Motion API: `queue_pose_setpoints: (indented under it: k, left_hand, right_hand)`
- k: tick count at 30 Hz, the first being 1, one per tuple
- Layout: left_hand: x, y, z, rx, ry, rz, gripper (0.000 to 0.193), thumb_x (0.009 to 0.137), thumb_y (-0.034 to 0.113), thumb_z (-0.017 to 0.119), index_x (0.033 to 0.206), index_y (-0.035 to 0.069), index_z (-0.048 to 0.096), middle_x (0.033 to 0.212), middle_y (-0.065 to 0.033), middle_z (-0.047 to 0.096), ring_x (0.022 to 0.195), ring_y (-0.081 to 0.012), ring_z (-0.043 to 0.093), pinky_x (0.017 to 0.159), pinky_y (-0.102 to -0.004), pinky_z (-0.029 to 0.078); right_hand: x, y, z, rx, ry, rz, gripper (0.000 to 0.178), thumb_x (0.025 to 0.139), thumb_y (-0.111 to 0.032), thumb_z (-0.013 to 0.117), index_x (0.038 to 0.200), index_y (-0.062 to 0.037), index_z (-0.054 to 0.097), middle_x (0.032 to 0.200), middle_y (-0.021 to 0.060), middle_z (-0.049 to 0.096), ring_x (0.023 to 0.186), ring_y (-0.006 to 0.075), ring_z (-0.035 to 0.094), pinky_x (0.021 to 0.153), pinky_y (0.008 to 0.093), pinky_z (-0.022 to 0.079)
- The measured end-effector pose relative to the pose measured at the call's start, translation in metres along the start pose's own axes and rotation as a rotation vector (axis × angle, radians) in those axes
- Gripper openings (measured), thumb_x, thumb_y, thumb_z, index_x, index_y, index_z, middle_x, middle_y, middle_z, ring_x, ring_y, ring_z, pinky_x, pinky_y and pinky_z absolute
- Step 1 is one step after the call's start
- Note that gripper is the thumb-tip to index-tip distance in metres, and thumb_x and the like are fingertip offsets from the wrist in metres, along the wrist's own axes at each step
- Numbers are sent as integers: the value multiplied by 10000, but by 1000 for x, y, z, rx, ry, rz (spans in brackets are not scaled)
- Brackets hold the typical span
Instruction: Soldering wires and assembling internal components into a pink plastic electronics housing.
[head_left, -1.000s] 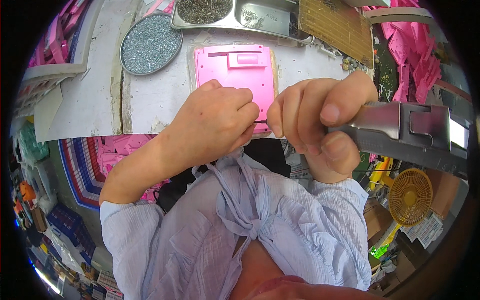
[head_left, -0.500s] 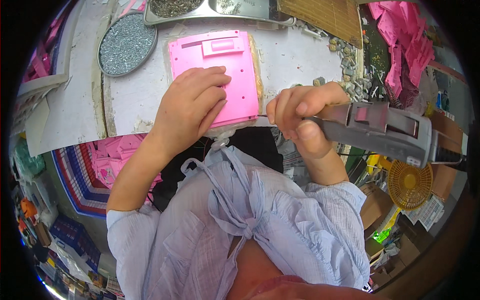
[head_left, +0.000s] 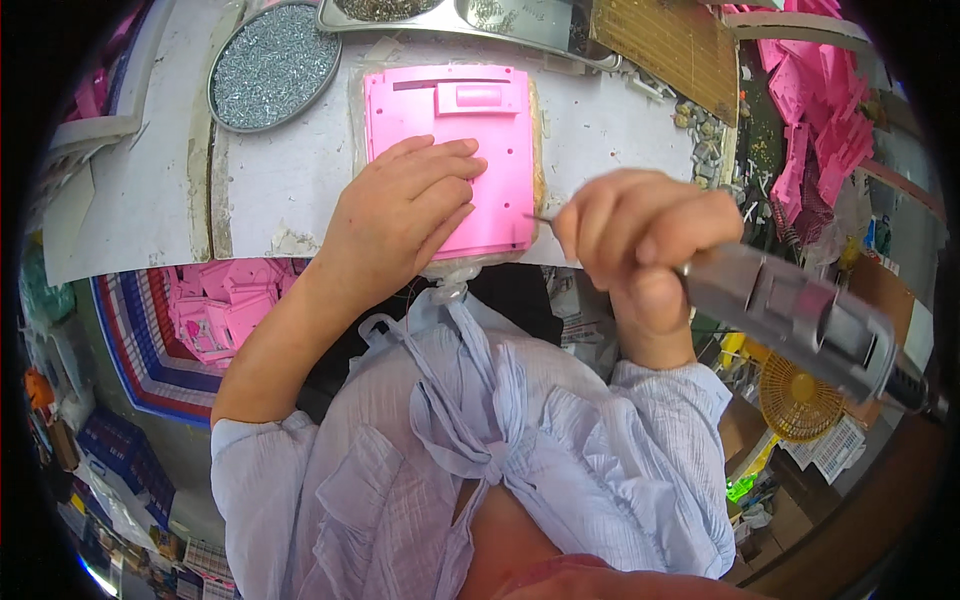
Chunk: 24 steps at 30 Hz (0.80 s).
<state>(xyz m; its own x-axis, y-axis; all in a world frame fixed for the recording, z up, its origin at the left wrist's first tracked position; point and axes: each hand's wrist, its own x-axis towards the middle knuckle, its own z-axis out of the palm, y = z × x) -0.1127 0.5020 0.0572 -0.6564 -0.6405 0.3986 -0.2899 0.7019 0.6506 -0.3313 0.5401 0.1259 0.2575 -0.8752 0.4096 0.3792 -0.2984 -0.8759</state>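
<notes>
A pink plastic panel [head_left: 485, 215] with small holes and a raised rectangular part lies on a padded, plastic-wrapped support at the table's front edge. My left hand [head_left: 405, 215] rests flat across the panel's left half, fingers stretched out and covering part of it. My right hand [head_left: 640, 230], slightly blurred, is wrapped round a grey electric screwdriver [head_left: 790, 310] with a cord at its rear. Its thin bit [head_left: 537, 218] points left at the panel's right edge, near the front corner; whether it touches cannot be made out.
A round dish of small silvery screws [head_left: 272, 70] stands at the back left. Behind the panel are a metal tray [head_left: 590, 55] and a cardboard sheet [head_left: 665, 55]. Pink parts [head_left: 225, 310] fill a striped basket at lower left; more pink pieces [head_left: 830, 110] and a yellow fan [head_left: 800, 395] are at right.
The whole view has shifted slightly. My right hand has turned the screwdriver, its rear swinging toward me and its bit rising along the panel's right edge. My left hand stays on the panel.
</notes>
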Motion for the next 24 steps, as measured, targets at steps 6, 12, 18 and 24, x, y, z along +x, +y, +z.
queue_pose_setpoints:
  k: [6, 12, 18, 24]
  left_hand:
    - [-2, -1, 0, -44, 10, -11, 103, 866, 72, 712, 921, 32, 633, 1176, -110, 707, 1205, -291, 646, 1032, -471, 488]
    - [3, -7, -2, -58, 19, 19, 111, 857, 73, 706, 935, 25, 643, 1162, -121, 700, 1194, -295, 646, 1023, -468, 493]
    - [1, -4, -1, -71, 17, -2, 133, 846, 79, 688, 956, 12, 651, 1129, -124, 693, 1181, -295, 645, 1017, -463, 495]
    - [-1, -3, -1, -81, -5, -37, 116, 843, 69, 718, 927, 42, 643, 1168, -110, 699, 1200, -295, 645, 1008, -477, 495]
  right_hand:
    - [-1, 31, 8, -327, 31, -61, 231, 917, -68, 717, 884, -52, 489, 610, 68, 547, 505, 197, 533, 503, 358, 505]
    - [23, 18, -7, -165, -67, -113, 178, 863, -56, 728, 829, -54, 553, 641, 82, 592, 529, 213, 583, 521, 340, 516]
    - [30, 39, -13, -141, 85, -37, 177, 881, -29, 723, 889, -36, 546, 671, 97, 596, 592, 204, 592, 553, 327, 510]
    - [44, 34, -26, -171, -19, -26, 166, 867, -13, 730, 867, -30, 565, 667, 83, 602, 599, 209, 613, 546, 325, 518]
